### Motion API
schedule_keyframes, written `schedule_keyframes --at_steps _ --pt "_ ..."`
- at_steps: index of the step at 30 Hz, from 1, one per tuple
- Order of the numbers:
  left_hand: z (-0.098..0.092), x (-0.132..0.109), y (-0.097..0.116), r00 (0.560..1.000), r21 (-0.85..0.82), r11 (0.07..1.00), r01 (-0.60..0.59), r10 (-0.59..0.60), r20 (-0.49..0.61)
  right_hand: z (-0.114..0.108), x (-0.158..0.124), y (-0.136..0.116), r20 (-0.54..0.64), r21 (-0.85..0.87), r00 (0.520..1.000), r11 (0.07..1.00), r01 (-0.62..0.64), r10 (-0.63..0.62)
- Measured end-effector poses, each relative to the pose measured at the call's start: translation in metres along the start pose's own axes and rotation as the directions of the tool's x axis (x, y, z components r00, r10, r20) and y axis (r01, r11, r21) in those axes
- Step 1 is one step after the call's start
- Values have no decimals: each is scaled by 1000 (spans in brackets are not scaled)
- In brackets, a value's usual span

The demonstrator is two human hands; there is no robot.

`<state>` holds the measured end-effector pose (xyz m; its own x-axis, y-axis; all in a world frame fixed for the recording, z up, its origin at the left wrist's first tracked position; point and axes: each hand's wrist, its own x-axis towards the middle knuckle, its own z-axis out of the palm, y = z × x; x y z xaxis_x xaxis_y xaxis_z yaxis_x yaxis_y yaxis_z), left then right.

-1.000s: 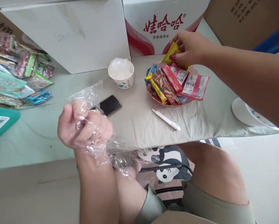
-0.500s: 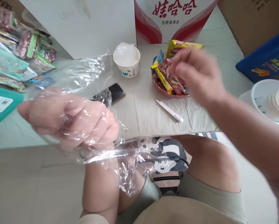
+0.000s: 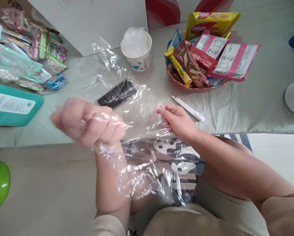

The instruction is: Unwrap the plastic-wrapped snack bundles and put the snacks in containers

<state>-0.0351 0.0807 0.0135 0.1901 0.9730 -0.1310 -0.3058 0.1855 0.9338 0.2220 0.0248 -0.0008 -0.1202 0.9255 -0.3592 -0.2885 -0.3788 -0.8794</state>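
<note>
A thin clear plastic film, crumpled and shiny, stretches between my hands above the table edge and my lap. My left hand is closed in a fist with the film bunched around it; the thumb side is blurred. The thumb and fingers of my right hand pinch the film's right side. Through the film shows a dark phone lying on the table. A white utility knife rests just beyond my right hand. Whether the film is a bag or a sheet I cannot tell.
A bowl of wrapped snacks stands at the back right. Behind the phone is a paper cup with clear plastic in it. Snack packs and a teal container are at left. A white box stands at the back.
My right hand has come from over the snack bowl, down and left, and now pinches the film. The film is spread wider between my hands. The view has shifted somewhat.
</note>
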Motion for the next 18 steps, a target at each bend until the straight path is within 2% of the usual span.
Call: schedule_keyframes --at_steps 2,3,5,6,8,11,14,16,18 --pt "-3 9 -3 990 -105 993 -62 74 119 -13 -1 -2 -153 -42 986 997 63 -69" --pt "-3 11 -4 980 -133 990 -52 77 184 -19 -2 -2 -203 -71 974 994 86 -99" --pt "-3 8 -8 974 -77 996 34 -16 228 -29 -5 -5 -280 -126 946 983 135 -166" --pt "-2 5 -10 979 -8 996 91 -88 186 -34 -7 -7 -313 -151 929 976 157 -197" --pt "0 -3 -12 986 107 981 162 -164 17 -41 -10 -9 -363 -201 896 961 192 -255" --pt "1 -12 -15 977 186 971 148 -114 -181 -50 -10 -11 -427 -267 838 932 243 -341" --pt "2 -18 -17 958 199 976 89 -29 -286 -57 -7 -10 -483 -270 789 922 278 -380" --pt "4 -20 -17 959 212 974 76 -13 -282 -59 -7 -10 -447 -263 820 929 262 -358" --pt "8 -21 -18 968 279 956 90 -18 -251 -60 -10 -11 -363 -342 859 909 239 -362"
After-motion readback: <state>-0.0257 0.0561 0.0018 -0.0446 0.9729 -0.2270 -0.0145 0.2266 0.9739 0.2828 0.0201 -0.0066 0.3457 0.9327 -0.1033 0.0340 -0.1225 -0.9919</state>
